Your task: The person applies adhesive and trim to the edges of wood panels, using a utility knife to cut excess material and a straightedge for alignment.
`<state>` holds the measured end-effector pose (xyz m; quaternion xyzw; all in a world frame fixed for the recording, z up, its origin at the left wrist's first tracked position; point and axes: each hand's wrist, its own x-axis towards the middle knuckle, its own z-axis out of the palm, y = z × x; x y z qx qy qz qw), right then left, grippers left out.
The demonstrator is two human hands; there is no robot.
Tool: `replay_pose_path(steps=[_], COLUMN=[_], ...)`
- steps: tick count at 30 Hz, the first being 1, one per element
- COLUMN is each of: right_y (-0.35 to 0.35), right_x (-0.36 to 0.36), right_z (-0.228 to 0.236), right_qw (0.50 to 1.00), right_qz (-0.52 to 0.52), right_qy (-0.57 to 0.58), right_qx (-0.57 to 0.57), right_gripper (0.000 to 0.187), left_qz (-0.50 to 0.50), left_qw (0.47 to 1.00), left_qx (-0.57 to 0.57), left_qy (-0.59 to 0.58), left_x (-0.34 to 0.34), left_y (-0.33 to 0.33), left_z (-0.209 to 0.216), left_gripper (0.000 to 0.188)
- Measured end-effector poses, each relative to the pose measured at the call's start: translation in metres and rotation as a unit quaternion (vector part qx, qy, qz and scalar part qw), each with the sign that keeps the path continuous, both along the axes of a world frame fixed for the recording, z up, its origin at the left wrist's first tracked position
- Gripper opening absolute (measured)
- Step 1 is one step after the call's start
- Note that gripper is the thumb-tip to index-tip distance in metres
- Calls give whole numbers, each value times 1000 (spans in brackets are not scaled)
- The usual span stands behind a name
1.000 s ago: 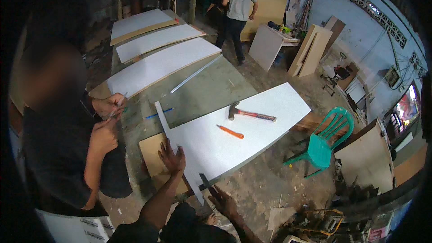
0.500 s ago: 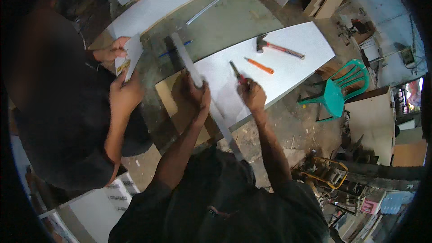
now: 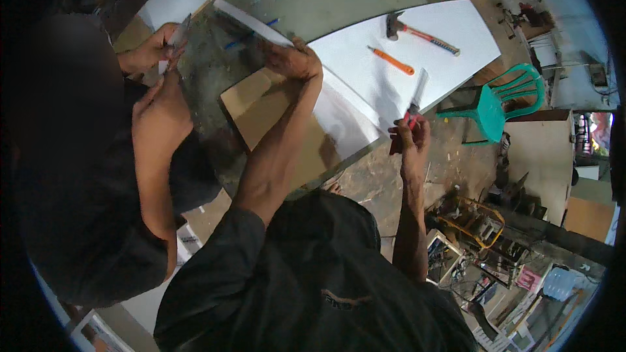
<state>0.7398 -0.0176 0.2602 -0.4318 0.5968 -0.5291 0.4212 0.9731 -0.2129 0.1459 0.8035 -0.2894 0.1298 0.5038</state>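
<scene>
My left hand (image 3: 290,62) is closed around a long narrow white strip (image 3: 244,21). The strip runs slantwise from above the table, past my wrist, and its near end is over the white board (image 3: 450,26) near the board's front edge. My right hand (image 3: 411,143) grips a red-handled tool (image 3: 409,117) at that edge, a little right of the strip's near end. A narrow pale piece projects upward from the tool; whether it is a blade or a cut bit is unclear. Fingers hide most of the handle.
An orange-handled screwdriver (image 3: 391,60) and a hammer (image 3: 422,34) lie on the board. Brown board (image 3: 251,101) sits under my left forearm. At left, a co-worker's hands (image 3: 163,98) hold a small pale piece. A green chair (image 3: 492,114) stands at right.
My left hand has moved away from me, and the strip has swung to lie more crosswise. My right hand has moved right and nearer with the tool. The view has shifted too.
</scene>
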Motion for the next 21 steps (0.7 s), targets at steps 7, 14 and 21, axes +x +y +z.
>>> replay_pose_path(steps=[7,14,21], right_y=[51,89,85], right_x=[10,40,60], right_z=[33,-32,-26], right_qw=[953,932,899], right_qz=[63,210,164], right_qy=[-12,108,244], right_qx=[296,274,326], right_gripper=[43,37,33], left_qz=[-346,-712,-753], left_qw=[933,674,607], left_qx=[25,195,233], left_qy=[96,2,-106], left_x=[37,49,31], left_y=[88,181,192], left_z=[30,82,82], left_gripper=[44,30,27])
